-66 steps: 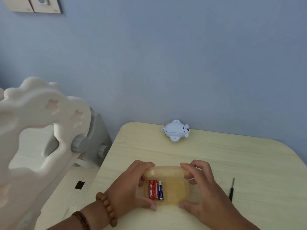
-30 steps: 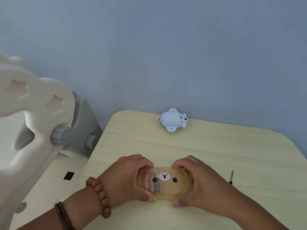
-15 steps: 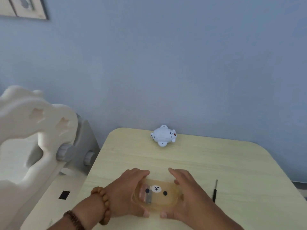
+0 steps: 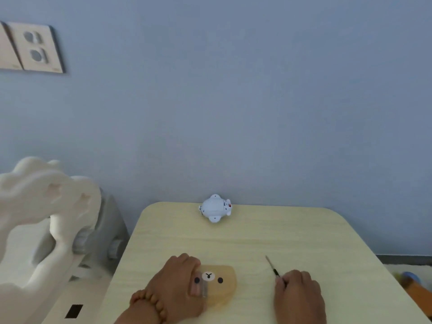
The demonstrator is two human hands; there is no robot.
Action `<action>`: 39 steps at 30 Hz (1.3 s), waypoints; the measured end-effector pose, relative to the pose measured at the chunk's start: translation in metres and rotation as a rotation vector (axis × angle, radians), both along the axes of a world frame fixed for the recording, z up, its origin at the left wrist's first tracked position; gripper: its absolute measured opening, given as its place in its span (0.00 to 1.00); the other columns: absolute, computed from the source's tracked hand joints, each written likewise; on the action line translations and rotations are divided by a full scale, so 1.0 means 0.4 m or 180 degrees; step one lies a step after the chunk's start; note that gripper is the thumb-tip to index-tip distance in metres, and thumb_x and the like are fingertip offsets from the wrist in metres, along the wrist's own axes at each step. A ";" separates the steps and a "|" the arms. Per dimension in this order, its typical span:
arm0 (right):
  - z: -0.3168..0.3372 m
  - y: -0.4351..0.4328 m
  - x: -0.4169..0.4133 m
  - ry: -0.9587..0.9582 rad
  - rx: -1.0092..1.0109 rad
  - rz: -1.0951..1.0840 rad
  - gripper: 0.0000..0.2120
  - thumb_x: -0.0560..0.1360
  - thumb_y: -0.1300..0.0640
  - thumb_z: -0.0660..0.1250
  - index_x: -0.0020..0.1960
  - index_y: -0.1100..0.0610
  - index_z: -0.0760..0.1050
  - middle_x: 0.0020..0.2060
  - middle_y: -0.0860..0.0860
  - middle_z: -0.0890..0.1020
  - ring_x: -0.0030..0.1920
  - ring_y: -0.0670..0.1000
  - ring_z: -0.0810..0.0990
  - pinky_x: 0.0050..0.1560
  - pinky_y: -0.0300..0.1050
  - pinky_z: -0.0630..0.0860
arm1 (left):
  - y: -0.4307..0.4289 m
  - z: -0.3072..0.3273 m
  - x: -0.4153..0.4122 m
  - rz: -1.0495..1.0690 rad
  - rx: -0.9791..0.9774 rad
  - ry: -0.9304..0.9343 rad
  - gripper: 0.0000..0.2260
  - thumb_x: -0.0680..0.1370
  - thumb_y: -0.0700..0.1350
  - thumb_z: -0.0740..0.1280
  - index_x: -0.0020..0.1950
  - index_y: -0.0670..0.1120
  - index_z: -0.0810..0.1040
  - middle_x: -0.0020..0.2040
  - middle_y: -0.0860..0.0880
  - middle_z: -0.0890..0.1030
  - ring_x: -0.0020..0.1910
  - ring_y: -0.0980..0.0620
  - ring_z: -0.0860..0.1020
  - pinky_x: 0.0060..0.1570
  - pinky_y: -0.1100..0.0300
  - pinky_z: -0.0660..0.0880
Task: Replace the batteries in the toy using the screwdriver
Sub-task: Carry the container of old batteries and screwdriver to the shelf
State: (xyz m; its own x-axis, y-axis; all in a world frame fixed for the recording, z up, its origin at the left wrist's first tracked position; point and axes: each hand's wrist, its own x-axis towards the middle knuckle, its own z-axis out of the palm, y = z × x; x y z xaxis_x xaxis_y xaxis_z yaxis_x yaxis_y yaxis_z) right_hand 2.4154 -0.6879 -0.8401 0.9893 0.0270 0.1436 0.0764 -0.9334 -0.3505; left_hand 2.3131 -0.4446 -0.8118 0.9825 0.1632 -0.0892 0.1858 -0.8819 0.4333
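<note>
My left hand clasping the lidded bear box at 6 o'clock, right hand pinching the screwdriver at 5, toy untouched at 12.

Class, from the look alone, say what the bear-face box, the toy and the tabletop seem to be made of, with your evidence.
Bear-face box: probably soft translucent amber plastic, since fingers show through the lid.
Toy: likely hard, smooth white moulded plastic, with seams and a slight sheen.
Tabletop: pale wood or wood-look laminate, matte, with straight grain lines; which one cannot be told.
</note>
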 end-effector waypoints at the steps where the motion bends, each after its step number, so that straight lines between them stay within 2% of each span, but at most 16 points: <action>1: -0.018 -0.004 -0.004 -0.0050 0.0102 0.0028 0.15 0.67 0.49 0.68 0.31 0.61 0.76 0.31 0.60 0.77 0.32 0.64 0.78 0.28 0.54 0.76 | 0.008 0.000 0.000 0.0048 -0.0051 0.0000 0.23 0.61 0.63 0.65 0.53 0.57 0.68 0.48 0.60 0.67 0.49 0.56 0.69 0.50 0.59 0.71; 3: -0.040 -0.002 -0.008 -0.0257 0.0157 0.0003 0.19 0.67 0.47 0.58 0.30 0.61 0.75 0.29 0.59 0.76 0.29 0.63 0.77 0.25 0.52 0.74 | 0.027 0.006 0.004 0.0124 -0.0169 -0.0033 0.26 0.60 0.62 0.66 0.55 0.55 0.71 0.49 0.60 0.69 0.50 0.57 0.72 0.52 0.58 0.73; 4: -0.042 -0.004 -0.012 -0.0182 0.0144 -0.0002 0.18 0.68 0.48 0.58 0.30 0.60 0.75 0.29 0.59 0.76 0.29 0.63 0.77 0.25 0.51 0.74 | 0.034 0.015 0.007 0.0175 -0.0256 -0.0037 0.27 0.60 0.62 0.68 0.55 0.54 0.72 0.50 0.59 0.71 0.49 0.57 0.73 0.51 0.58 0.74; 7: 0.019 -0.001 -0.008 0.0475 0.0487 -0.0175 0.11 0.72 0.56 0.70 0.33 0.56 0.73 0.32 0.59 0.79 0.35 0.64 0.79 0.32 0.54 0.76 | 0.055 0.072 0.019 0.0337 -0.0521 -0.0068 0.23 0.58 0.61 0.72 0.49 0.57 0.71 0.47 0.58 0.73 0.45 0.59 0.74 0.43 0.65 0.72; 10: 0.165 0.020 0.002 0.0348 0.1017 -0.0273 0.12 0.74 0.61 0.72 0.37 0.52 0.71 0.36 0.56 0.81 0.43 0.63 0.81 0.40 0.53 0.75 | 0.080 0.206 0.036 0.0326 -0.0505 -0.0088 0.23 0.58 0.61 0.73 0.47 0.59 0.69 0.45 0.59 0.72 0.43 0.61 0.73 0.39 0.69 0.67; 12: 0.304 0.032 0.007 -0.0021 0.1094 0.0022 0.03 0.75 0.64 0.71 0.46 0.57 0.79 0.40 0.56 0.82 0.45 0.62 0.81 0.45 0.52 0.76 | 0.097 0.344 0.052 0.0363 -0.0541 -0.0162 0.25 0.57 0.61 0.74 0.50 0.57 0.73 0.46 0.59 0.74 0.44 0.60 0.74 0.42 0.69 0.69; 14: 0.472 0.049 0.024 -0.0342 0.1074 0.0314 0.07 0.78 0.64 0.67 0.54 0.60 0.81 0.44 0.55 0.81 0.47 0.60 0.80 0.49 0.53 0.78 | 0.106 0.513 0.072 0.0380 -0.0555 -0.0290 0.26 0.58 0.60 0.75 0.53 0.56 0.74 0.47 0.59 0.75 0.45 0.60 0.75 0.44 0.69 0.69; 16: 0.649 0.060 0.041 -0.0554 0.1034 0.0493 0.08 0.80 0.62 0.62 0.54 0.58 0.80 0.43 0.54 0.80 0.46 0.57 0.80 0.47 0.52 0.78 | 0.100 0.692 0.081 0.0347 -0.0543 -0.0389 0.26 0.59 0.59 0.76 0.53 0.55 0.75 0.48 0.58 0.76 0.46 0.58 0.76 0.47 0.64 0.73; 19: 0.942 0.068 0.043 -0.0420 0.1059 0.0549 0.10 0.82 0.56 0.59 0.55 0.56 0.78 0.40 0.53 0.83 0.43 0.57 0.82 0.38 0.48 0.74 | 0.076 0.969 0.067 0.0319 -0.0504 -0.0439 0.25 0.62 0.57 0.77 0.56 0.55 0.75 0.49 0.58 0.76 0.48 0.59 0.76 0.50 0.60 0.76; 21: 1.127 0.061 0.029 -0.0367 0.0989 0.0546 0.10 0.81 0.53 0.60 0.56 0.54 0.78 0.36 0.53 0.83 0.40 0.58 0.82 0.34 0.45 0.70 | 0.053 1.148 0.042 0.0304 -0.0440 -0.0463 0.27 0.63 0.57 0.78 0.59 0.54 0.75 0.51 0.58 0.76 0.49 0.58 0.76 0.52 0.60 0.76; 24: 1.389 0.035 -0.021 -0.0320 0.1103 0.0645 0.09 0.79 0.52 0.63 0.53 0.54 0.79 0.32 0.48 0.82 0.37 0.56 0.81 0.32 0.44 0.70 | 0.021 1.405 -0.020 0.0334 -0.0352 -0.0595 0.33 0.63 0.58 0.78 0.66 0.54 0.72 0.53 0.58 0.76 0.52 0.58 0.76 0.51 0.65 0.72; 27: 1.633 -0.002 -0.095 -0.0368 0.1243 0.0817 0.07 0.78 0.52 0.65 0.50 0.53 0.80 0.27 0.45 0.80 0.32 0.52 0.80 0.29 0.43 0.70 | -0.013 1.654 -0.104 0.0390 -0.0264 -0.0743 0.37 0.62 0.59 0.78 0.69 0.53 0.71 0.55 0.58 0.77 0.53 0.57 0.77 0.56 0.62 0.73; 30: 1.833 -0.035 -0.168 -0.0416 0.1311 0.0956 0.05 0.77 0.52 0.66 0.49 0.51 0.80 0.26 0.45 0.79 0.29 0.49 0.78 0.28 0.42 0.69 | -0.044 1.869 -0.201 0.0462 -0.0096 -0.0838 0.39 0.63 0.59 0.78 0.71 0.54 0.70 0.58 0.58 0.77 0.56 0.57 0.76 0.58 0.62 0.72; 34: 2.022 -0.057 -0.260 -0.0546 0.1431 0.1122 0.05 0.76 0.53 0.67 0.47 0.51 0.81 0.26 0.46 0.79 0.27 0.49 0.77 0.28 0.41 0.70 | -0.070 2.050 -0.332 0.0532 0.0084 -0.0934 0.38 0.64 0.60 0.77 0.71 0.55 0.69 0.60 0.59 0.76 0.56 0.56 0.75 0.57 0.61 0.71; 39: 2.129 -0.054 -0.370 -0.0664 0.1464 0.1266 0.04 0.75 0.53 0.67 0.46 0.51 0.81 0.28 0.46 0.80 0.28 0.48 0.78 0.29 0.41 0.71 | -0.083 2.135 -0.467 0.0660 0.0133 -0.0953 0.37 0.64 0.60 0.77 0.71 0.55 0.70 0.60 0.58 0.76 0.56 0.55 0.75 0.58 0.58 0.74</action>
State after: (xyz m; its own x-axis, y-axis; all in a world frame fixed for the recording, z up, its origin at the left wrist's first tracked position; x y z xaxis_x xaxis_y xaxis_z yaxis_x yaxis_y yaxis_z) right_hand 2.2674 -0.7097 0.0114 0.8664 0.2760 0.4162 0.4956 -0.5776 -0.6486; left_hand 2.1264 -0.4776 0.0424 0.9097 0.3592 0.2082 0.2330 -0.8568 0.4600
